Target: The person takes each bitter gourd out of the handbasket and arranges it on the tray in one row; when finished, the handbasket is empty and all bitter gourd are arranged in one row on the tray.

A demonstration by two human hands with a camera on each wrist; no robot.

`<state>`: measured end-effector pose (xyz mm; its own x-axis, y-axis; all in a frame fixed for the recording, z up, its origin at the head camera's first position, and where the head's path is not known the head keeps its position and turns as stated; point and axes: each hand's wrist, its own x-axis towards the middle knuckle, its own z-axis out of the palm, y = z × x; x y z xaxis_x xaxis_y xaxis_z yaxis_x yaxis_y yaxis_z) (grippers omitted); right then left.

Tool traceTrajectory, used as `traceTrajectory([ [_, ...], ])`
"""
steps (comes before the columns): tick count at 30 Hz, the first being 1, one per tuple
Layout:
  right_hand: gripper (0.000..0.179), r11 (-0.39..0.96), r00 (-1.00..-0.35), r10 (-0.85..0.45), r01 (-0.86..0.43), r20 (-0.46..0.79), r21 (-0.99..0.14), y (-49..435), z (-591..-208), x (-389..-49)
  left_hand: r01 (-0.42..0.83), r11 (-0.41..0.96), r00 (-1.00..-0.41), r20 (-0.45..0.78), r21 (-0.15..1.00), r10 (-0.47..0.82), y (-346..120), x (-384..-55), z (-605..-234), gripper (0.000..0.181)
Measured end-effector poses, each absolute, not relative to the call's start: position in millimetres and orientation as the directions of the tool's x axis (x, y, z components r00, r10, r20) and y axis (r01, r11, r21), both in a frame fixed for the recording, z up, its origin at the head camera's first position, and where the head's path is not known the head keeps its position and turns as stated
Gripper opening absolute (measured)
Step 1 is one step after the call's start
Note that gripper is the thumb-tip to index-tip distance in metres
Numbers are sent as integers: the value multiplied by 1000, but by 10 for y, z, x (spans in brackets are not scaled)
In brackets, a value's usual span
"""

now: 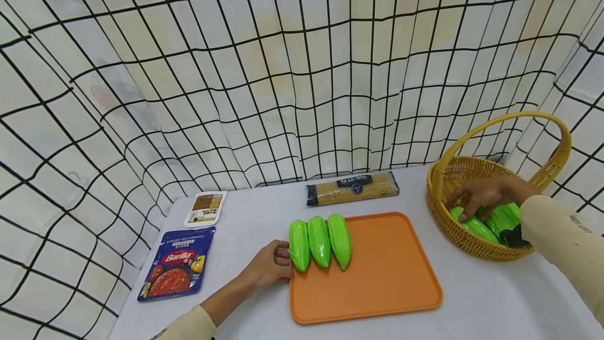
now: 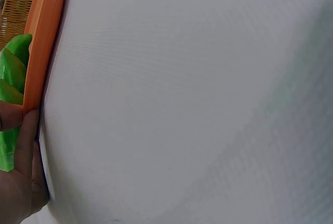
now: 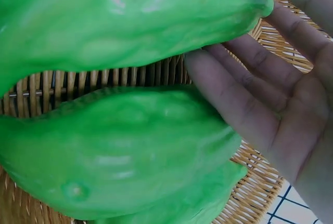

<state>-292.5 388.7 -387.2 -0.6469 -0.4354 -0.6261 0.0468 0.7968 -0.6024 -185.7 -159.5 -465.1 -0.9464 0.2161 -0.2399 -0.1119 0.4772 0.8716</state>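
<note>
Three bright green bitter melons [image 1: 318,241] lie side by side on the left part of an orange tray [image 1: 377,287]. My left hand [image 1: 270,264] grips the tray's left rim; in the left wrist view the thumb lies over the rim [image 2: 44,47] and the fingers are outside it. My right hand [image 1: 486,195] is inside a wicker basket [image 1: 436,214], its fingers around the end of a bitter melon [image 3: 130,24]. Some fingertips go out of sight behind it. Another bitter melon [image 3: 119,146] lies just below, with more green beneath.
Behind the tray lies a pack of spaghetti [image 1: 354,189]. A blue Barilla sauce pouch [image 1: 176,264] and a small brown-and-white packet [image 1: 206,209] lie at the left. The basket's tall handle [image 1: 509,115] arches over the right hand. A black-gridded white cloth [image 1: 264,93] surrounds the table.
</note>
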Motion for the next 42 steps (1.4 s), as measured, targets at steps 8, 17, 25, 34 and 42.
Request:
traceTrajectory([
  [8,66,817,-648,-422,30,-633,-575,3891,-3857,-2905,-118,471,-946,-243,874,214,-1583,-1860,-4648,70],
  [17,68,802,-673,-449,-14,-587,-597,3878,-3821,-2927,-136,452,-942,-257,881,217,-1582,-1851,-4632,70],
  [25,70,757,-735,-447,-6,-511,-654,3909,-3671,-2908,-100,494,-948,-234,864,218,-1582,-1857,-4653,69],
  [34,68,722,-805,-418,-13,-422,-692,3996,-3632,-2915,-114,470,-945,-241,875,220,-1581,-1862,-4660,70],
  [42,66,688,-824,-423,-22,-376,-726,3978,-3548,-2817,-113,460,-946,-236,881,220,-1586,-1864,-4676,69],
])
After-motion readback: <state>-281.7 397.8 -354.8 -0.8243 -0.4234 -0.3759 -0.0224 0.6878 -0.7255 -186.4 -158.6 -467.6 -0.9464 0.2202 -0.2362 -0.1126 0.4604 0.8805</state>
